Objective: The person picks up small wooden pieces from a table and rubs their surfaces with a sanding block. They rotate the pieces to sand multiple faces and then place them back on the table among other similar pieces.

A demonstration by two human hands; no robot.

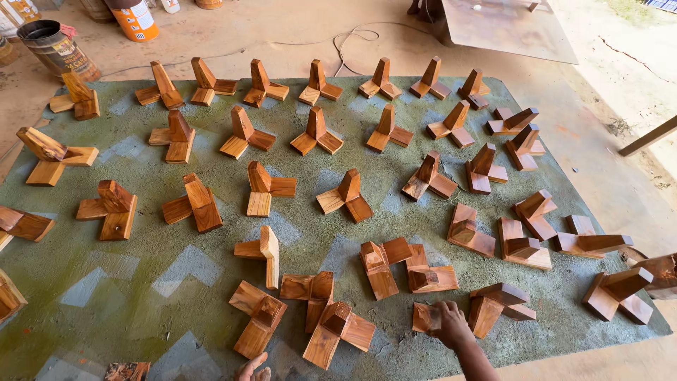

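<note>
Several three-armed wooden joint pieces stand spread over a green patterned mat [176,282] on the ground. My right hand [451,324] reaches to the mat's near edge and grips a small reddish wooden piece [425,317] lying flat there. Just right of it stands another wooden piece [497,303]. Only the fingertips of my left hand [252,369] show at the bottom edge, apart and holding nothing, nearest to a wooden piece [257,317] in the front row.
Paint cans [53,46] and an orange container [135,17] stand at the far left. A cable [352,39] trails across the dirt floor behind the mat. A flat brown sheet [504,28] lies at the back right, a wooden stick [649,137] at the right.
</note>
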